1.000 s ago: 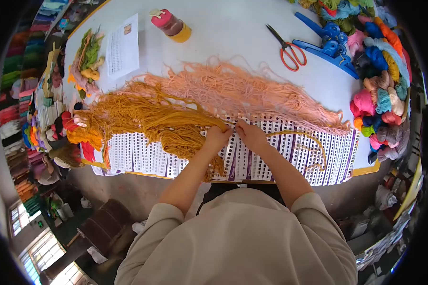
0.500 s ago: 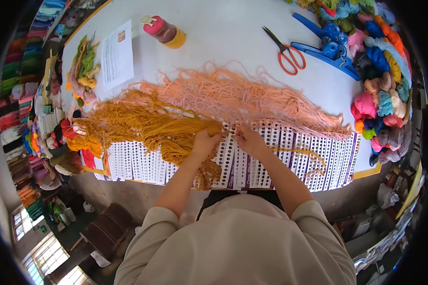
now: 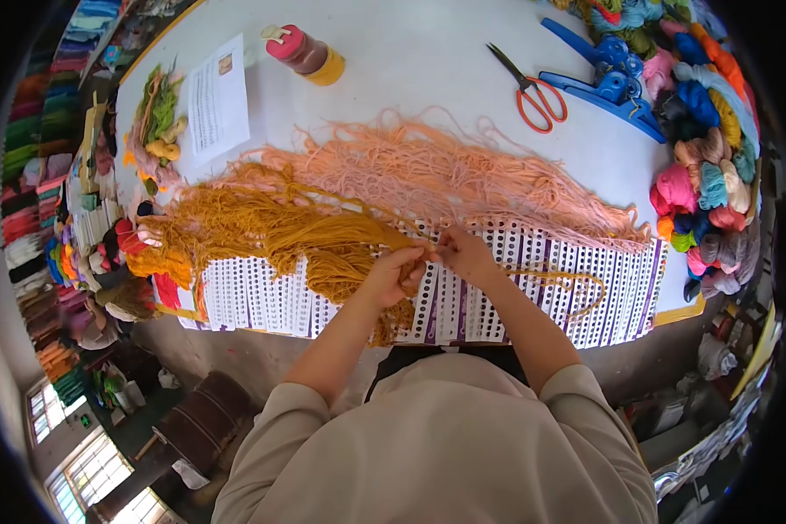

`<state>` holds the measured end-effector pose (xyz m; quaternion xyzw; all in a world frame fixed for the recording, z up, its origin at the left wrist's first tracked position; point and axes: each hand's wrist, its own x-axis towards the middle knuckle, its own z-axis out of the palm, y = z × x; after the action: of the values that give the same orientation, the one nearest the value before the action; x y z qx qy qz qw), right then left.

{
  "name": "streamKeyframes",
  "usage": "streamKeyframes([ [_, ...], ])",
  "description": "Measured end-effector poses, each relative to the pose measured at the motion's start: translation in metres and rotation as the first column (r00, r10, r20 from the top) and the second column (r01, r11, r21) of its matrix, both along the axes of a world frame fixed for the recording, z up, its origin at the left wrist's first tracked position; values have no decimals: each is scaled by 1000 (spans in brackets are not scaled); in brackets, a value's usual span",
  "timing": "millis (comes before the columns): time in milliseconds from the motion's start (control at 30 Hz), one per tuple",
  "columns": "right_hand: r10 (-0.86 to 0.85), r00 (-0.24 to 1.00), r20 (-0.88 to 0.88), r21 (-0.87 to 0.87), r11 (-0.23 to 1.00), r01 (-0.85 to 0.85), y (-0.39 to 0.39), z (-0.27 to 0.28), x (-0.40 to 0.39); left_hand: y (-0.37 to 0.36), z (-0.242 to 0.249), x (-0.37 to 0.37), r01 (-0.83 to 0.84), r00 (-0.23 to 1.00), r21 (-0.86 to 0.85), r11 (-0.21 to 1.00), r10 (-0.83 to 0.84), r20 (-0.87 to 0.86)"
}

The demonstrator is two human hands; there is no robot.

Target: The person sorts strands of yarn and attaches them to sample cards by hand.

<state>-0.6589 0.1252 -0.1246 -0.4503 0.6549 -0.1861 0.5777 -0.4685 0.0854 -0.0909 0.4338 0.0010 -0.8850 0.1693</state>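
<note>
Mustard yarn hank (image 3: 323,231) is laid on the table (image 3: 393,61), mostly left of both hands, partly over white hole-punched card strips (image 3: 258,301) and against peach yarn (image 3: 480,175).

Left hand (image 3: 393,278): fingers curled, thumb and index closed in a pinch at the hank's gathered tip. Right hand (image 3: 465,257): fingertips pinched shut at the same tip, just beside the left's. Exact strands held can't be told, hidden by fingers.

Handling, judged: light, limp, not slippery; snags and tangles easily, single strands likely weak. Best gripped as a full bundle at the narrow gathered neck, not by frayed loops.

Long axis is roughly parallel to the near table edge. Gathered tip is pointed right, frayed mass spread left; a folded portion is draped toward the torso.
</note>
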Motion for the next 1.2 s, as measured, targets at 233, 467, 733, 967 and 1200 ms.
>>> streamKeyframes([
  [233, -212, 876, 433, 250, 962, 109, 1, -12, -7, 18, -49, -15, 765, 618, -457, 454, -317, 720],
  [467, 70, 993, -92, 9, 998, -70, -1, -7, 4, -51, 36, 68, 176, 796, -138, 975, -59, 603],
  [733, 48, 990, -135, 39, 998, -43, -2, -7, 10, -87, 69, 148, -332, 581, -657, 677, 696, 423],
  [967, -3, 982, -186, 30, 1000, 9, 3, 4, 22, -35, 129, 94, 49, 851, -534, 844, 245, 465],
  [1200, -430, 718, 548, 33, 868, 496, 11, 168, 50, 17, 173, 39, -253, 966, -570, 782, 234, -106],
])
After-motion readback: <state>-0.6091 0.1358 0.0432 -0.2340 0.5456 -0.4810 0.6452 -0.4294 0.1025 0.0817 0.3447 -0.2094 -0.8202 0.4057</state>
